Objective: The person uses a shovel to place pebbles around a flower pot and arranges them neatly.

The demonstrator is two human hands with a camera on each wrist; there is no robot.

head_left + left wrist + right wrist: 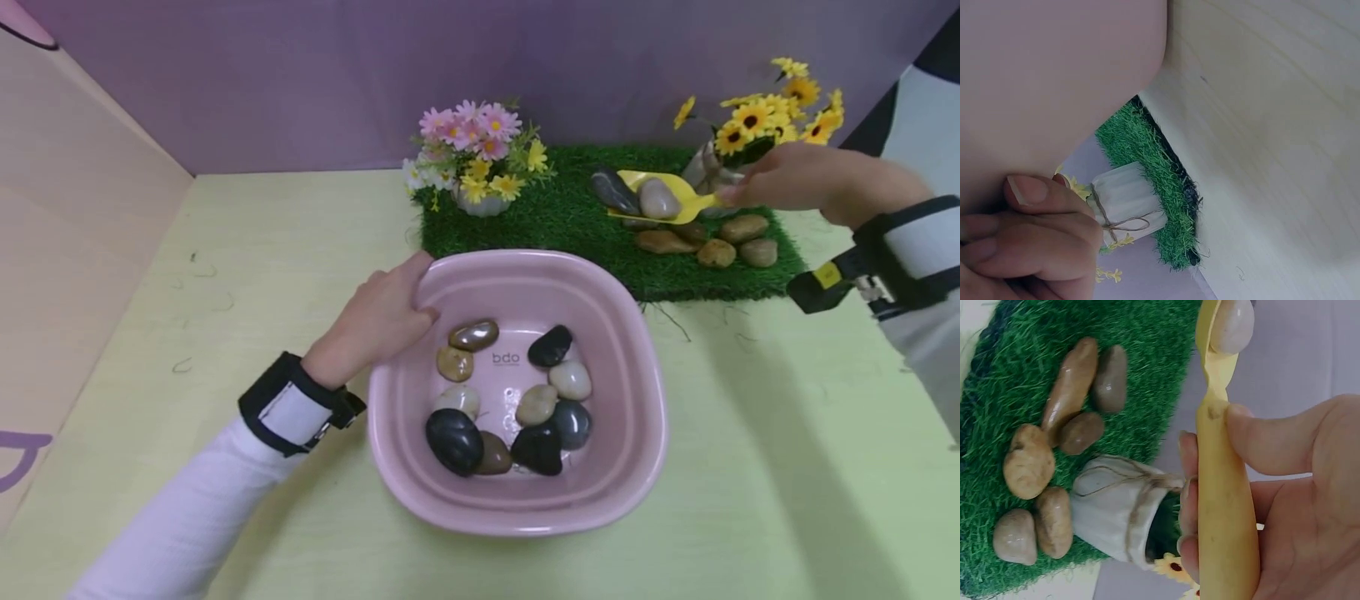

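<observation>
My right hand point(817, 179) grips the handle of a yellow toy shovel point(1225, 506), held above the green turf mat point(570, 225). On its blade lie a pale stone point(660, 198) and a long dark grey stone point(615, 190). My left hand point(382, 312) holds the left rim of a pink basin point(517, 518), thumb inside and fingers outside. Several stones lie on the basin floor, among them a black stone point(454, 442) and a white stone point(570, 380). Under and beside the shovel, brown stones point(716, 253) rest on the turf.
A pot of pink and yellow flowers point(480, 158) stands at the turf's back left. Behind my right hand is a pot of sunflowers point(757, 125), its white vase point(1122, 506) tied with twine. A purple wall point(300, 83) closes off the back of the pale table point(225, 275).
</observation>
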